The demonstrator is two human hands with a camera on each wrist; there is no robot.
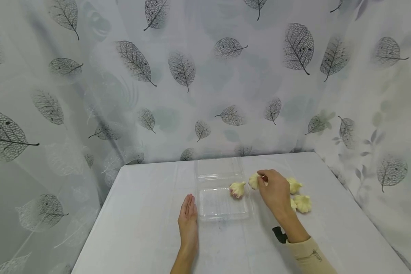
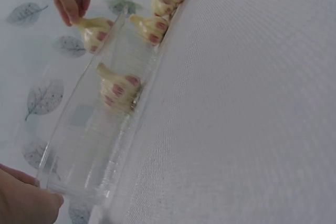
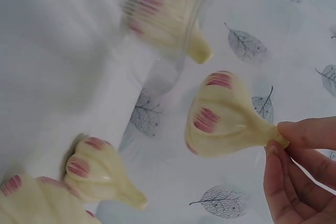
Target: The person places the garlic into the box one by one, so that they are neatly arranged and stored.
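Observation:
My right hand (image 1: 275, 192) pinches a garlic bulb (image 3: 220, 116) by its stem, with thumb and fingertips. That bulb hangs just beside the right wall of a clear plastic container (image 1: 214, 207), whose lid (image 1: 219, 167) lies folded back. Inside the container, toward its right side, sits another garlic bulb (image 1: 237, 189) with pink-purple patches. With its fingers straight, my left hand (image 1: 188, 226) rests along the container's left side; in the left wrist view its thumb lies at the near rim. The bulb in my right hand shows plainly in the right wrist view.
To the right of the container, partly behind my right hand, lie more garlic bulbs (image 1: 303, 204) on the white table (image 1: 144, 213). A leaf-printed curtain (image 1: 198, 95) surrounds the table's back and sides. A black strap (image 1: 279, 234) shows at my right wrist.

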